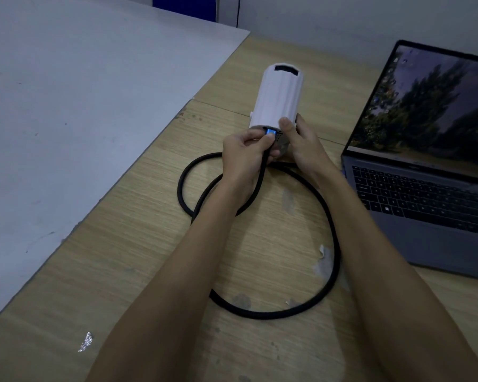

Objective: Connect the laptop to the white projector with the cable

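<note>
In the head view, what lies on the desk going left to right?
White board → foil scrap → coiled black cable → open laptop.

Wooden table (149, 244): black cable (326, 216) looped on it, open laptop (425, 205) at right, white board (80, 106) at left, foil scrap (86, 341) near front.

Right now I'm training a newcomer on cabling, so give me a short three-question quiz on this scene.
1. True or false: the laptop lid is closed.
2. Which hand holds the cable plug at the white projector: A left hand, B right hand?
3. What lies looped on the table?

Key: 1 false; 2 A; 3 the cable.
</note>
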